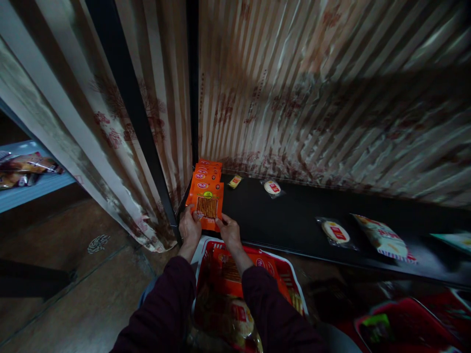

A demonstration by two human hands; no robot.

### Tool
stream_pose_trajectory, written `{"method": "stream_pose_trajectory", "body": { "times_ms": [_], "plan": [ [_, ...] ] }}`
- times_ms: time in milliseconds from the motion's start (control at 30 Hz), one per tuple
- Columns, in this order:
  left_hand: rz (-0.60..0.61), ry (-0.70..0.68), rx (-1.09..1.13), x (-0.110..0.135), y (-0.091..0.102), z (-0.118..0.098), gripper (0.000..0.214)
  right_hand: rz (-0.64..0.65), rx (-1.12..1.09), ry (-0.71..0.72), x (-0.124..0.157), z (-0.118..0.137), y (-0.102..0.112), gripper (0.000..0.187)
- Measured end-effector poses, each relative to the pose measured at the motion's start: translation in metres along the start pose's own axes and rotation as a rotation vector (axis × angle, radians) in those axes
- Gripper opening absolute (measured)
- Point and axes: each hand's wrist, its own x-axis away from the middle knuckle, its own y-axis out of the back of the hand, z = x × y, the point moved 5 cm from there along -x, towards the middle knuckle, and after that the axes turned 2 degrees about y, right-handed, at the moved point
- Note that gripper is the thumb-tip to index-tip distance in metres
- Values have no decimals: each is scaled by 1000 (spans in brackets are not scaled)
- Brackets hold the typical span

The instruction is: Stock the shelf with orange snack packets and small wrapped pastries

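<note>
An orange snack packet [207, 203] with a picture of brown sticks lies at the front of a row of like packets [208, 169] in the left corner of a black shelf [253, 215]. My left hand [190, 225] grips its lower left edge. On its lower right corner, the fingers of my right hand [230, 233] are closed. Below my forearms stands a red and white basket [294, 274] with more orange packets [230, 269] and round, pale wrapped snacks [243, 316] in it, partly hidden by my sleeves.
A small yellow packet [235, 182], round wrapped snacks [272, 188] and a larger bag [380, 237] lie along the shelf. A black post [136, 108] and striped curtain [294, 98] bound the corner. A red basket [408, 323] stands at lower right.
</note>
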Motion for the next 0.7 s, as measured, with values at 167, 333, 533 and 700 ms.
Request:
{"method": "stream_pose_trajectory", "body": {
  "times_ms": [167, 333, 533, 700],
  "plan": [
    [15, -21, -45, -7, 1, -3, 31, -25, 103, 26, -7, -1, -3, 34],
    [9, -25, -88, -14, 0, -4, 31, -51, 148, 17, -11, -6, -8, 39],
    [-30, -90, -78, -20, -3, -5, 33, -77, 235, 37, -18, -7, -10, 38],
    [-45, -129, -102, -23, -6, -4, 34, -75, 496, 132, -20, 5, -11, 32]
  ]
}}
